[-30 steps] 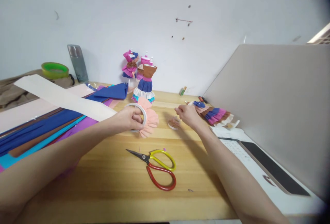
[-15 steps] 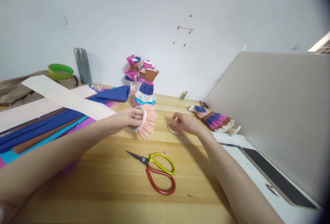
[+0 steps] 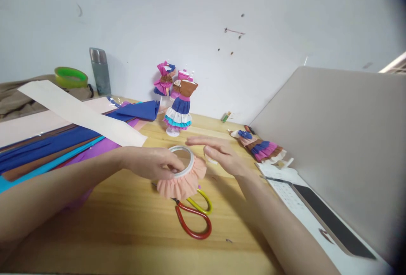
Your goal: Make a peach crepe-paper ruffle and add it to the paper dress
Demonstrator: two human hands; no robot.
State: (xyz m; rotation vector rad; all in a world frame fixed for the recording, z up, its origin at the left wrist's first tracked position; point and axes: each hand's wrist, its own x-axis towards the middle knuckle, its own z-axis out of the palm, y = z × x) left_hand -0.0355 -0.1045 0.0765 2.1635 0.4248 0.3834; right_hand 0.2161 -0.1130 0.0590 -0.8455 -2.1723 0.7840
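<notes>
1. One pair of scissors (image 3: 194, 220), one red loop and one yellow, lies on the wooden surface (image 3: 127, 224). Its blades are hidden under item 2.
2. One tape ring (image 3: 185, 162) with one peach ruffle (image 3: 180, 184) wrapped around it is held just above the scissors. My left hand (image 3: 152, 163) has its fingers closed on the ring's near rim. My right hand (image 3: 218, 154) is just beside the ring's far edge, fingers flat and spread, gripping nothing.
3. One white sheet (image 3: 282, 190) lies beside one open laptop (image 3: 333, 140). Its print is too small for me to read.
4. One paper dress (image 3: 261, 148) lies flat.
5. Coloured paper sheets (image 3: 47, 150) sit to the left. I count blue, brown, teal, purple and pink, with one cream strip (image 3: 79, 114) across them.
6. I count two standing dress models (image 3: 180, 108) for certain.
7. One grey flask (image 3: 100, 76) and one green ring (image 3: 70, 76) stand by the wall.
</notes>
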